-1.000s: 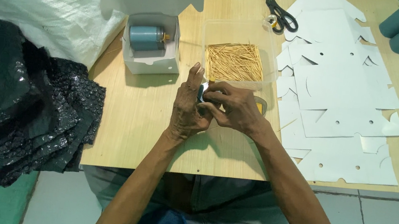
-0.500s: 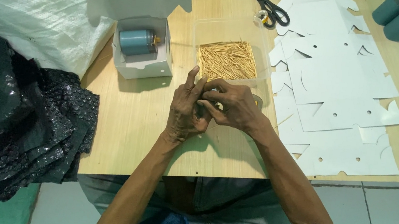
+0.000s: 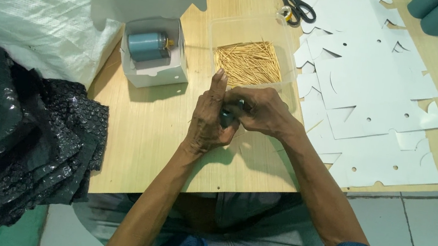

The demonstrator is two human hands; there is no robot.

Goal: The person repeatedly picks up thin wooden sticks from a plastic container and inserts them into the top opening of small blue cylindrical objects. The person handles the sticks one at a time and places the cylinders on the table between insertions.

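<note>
1. Both hands meet over the middle of the wooden table [image 3: 131,145]. The left hand [image 3: 209,120] and right hand [image 3: 259,109] are clasped together around a small dark cylinder [image 3: 229,116].
2. I judge steady, close fingers matter here, keeping the piece low above the tabletop.
3. The cylinder is mostly hidden, dark blue-grey. The clear tray of thin sticks [image 3: 249,62] lies at twelve o'clock; an open white box [image 3: 154,55] at ten.
</note>
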